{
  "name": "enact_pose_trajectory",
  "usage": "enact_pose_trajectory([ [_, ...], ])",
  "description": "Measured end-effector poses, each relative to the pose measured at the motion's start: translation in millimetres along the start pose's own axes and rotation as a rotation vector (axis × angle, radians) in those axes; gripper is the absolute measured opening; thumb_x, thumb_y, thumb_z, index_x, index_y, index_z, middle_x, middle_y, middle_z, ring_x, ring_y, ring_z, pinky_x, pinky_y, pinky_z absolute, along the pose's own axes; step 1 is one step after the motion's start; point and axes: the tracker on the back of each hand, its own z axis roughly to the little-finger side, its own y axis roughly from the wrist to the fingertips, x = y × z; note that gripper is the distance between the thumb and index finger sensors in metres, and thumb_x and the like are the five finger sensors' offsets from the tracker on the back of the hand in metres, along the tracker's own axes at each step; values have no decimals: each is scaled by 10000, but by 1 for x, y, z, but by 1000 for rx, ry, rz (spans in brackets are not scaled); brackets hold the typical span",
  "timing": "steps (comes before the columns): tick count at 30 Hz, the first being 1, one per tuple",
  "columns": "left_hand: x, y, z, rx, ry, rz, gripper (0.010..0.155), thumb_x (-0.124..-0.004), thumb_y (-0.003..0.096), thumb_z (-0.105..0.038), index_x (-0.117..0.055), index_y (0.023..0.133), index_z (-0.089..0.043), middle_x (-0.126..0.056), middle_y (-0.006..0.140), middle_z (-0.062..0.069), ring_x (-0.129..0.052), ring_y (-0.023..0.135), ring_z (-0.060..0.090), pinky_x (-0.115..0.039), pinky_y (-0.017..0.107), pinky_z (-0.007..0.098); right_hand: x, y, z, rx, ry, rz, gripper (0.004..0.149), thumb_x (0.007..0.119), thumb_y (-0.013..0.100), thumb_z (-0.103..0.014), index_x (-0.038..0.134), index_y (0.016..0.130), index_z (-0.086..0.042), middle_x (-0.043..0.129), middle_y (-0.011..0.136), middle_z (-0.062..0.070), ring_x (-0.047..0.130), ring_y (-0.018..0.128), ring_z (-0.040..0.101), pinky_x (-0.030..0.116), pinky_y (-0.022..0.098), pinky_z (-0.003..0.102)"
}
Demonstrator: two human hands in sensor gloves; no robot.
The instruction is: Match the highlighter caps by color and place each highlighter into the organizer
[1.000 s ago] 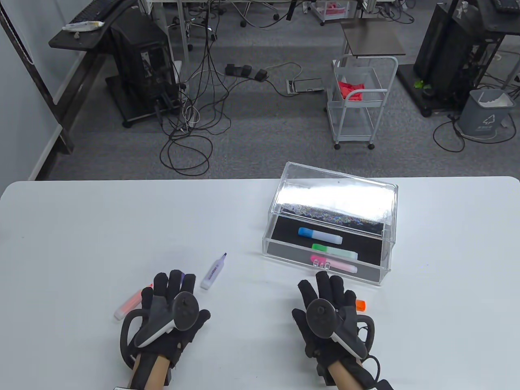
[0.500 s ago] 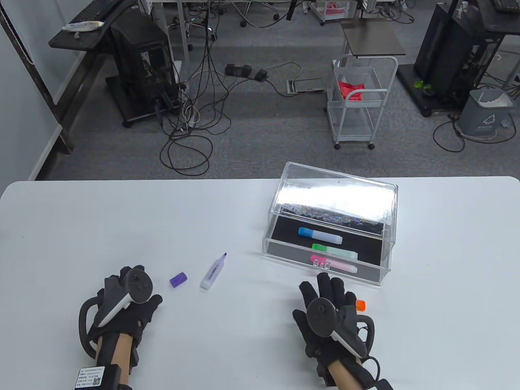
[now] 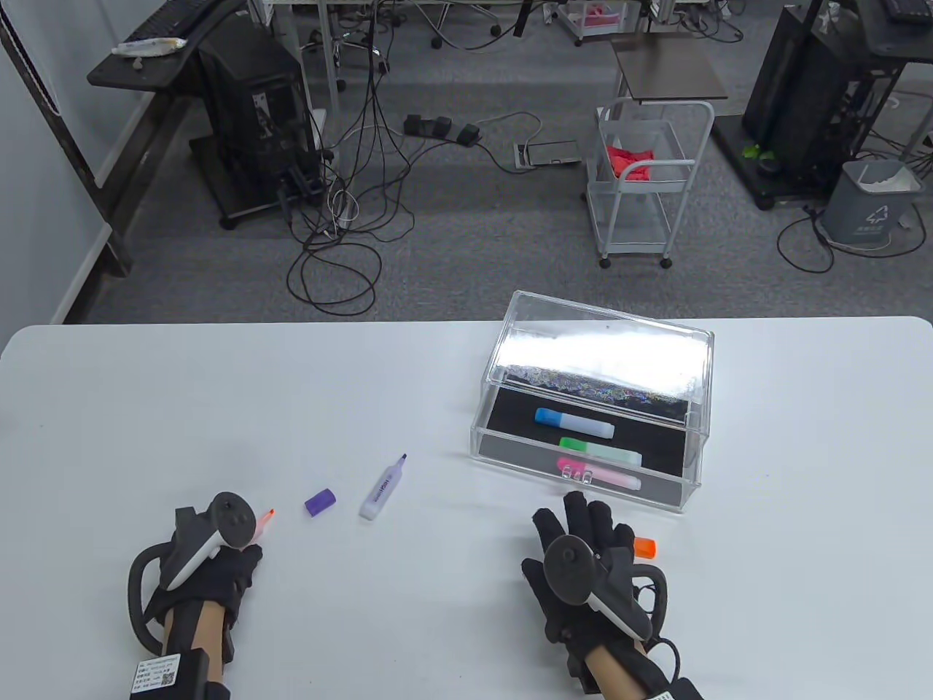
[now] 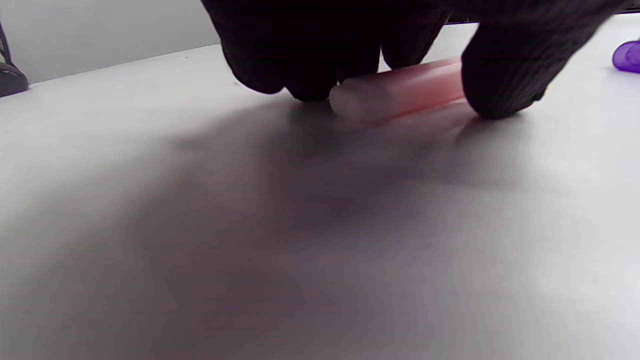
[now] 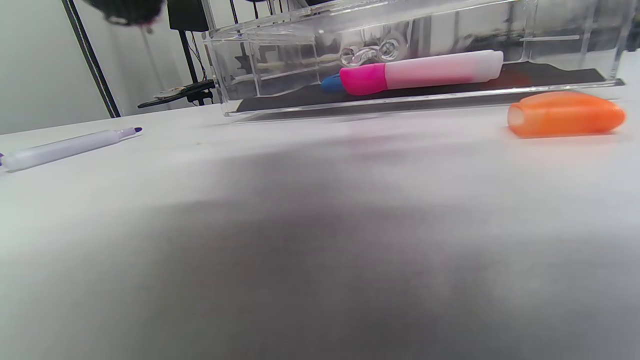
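Note:
My left hand (image 3: 244,543) grips the uncapped orange highlighter (image 4: 400,92) low over the white table; its orange tip (image 3: 267,517) pokes out to the right of the tracker. The left wrist view has the fingers (image 4: 300,60) and thumb curled round the pale barrel. An orange cap (image 3: 645,547) lies beside my right hand (image 3: 583,532), which rests flat with straight fingers and holds nothing. A purple cap (image 3: 319,502) and an uncapped purple highlighter (image 3: 383,489) lie between the hands. The clear organizer (image 3: 605,350) holds capped blue (image 3: 574,422), green (image 3: 600,450) and pink (image 3: 598,472) highlighters.
The organizer's open drawer front faces my right hand, its clear wall (image 5: 280,55) close ahead in the right wrist view. The table's far edge (image 3: 291,324) drops to a floor with cables, a white cart (image 3: 649,182) and desks.
My left hand slid left off the purple cap, uncovering it, and closed round the orange highlighter. The right hand stayed almost still beside the orange cap.

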Motion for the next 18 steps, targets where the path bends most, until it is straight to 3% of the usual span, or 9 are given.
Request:
enact_pose_trajectory([
  [12, -3, -2, -6, 18, 49, -90, 578, -700, 633, -469, -565, 1155, -263, -580, 1163, 62, -747, 1029, 357, -688, 803, 498, 0, 0, 4, 19, 17, 4, 690, 683, 428, -517, 441, 1041, -313, 201, 1137, 90, 215, 1045, 414, 252, 694, 706],
  [18, -8, -2, -11, -10, 140, -78, 605, -627, 635, -431, -472, 1154, -160, -536, 1159, 111, -732, 1029, 391, -687, 802, 524, 0, 0, 4, 17, 13, 3, 688, 682, 429, -518, 442, 1041, -312, 205, 1136, 91, 215, 1044, 415, 253, 694, 706],
])
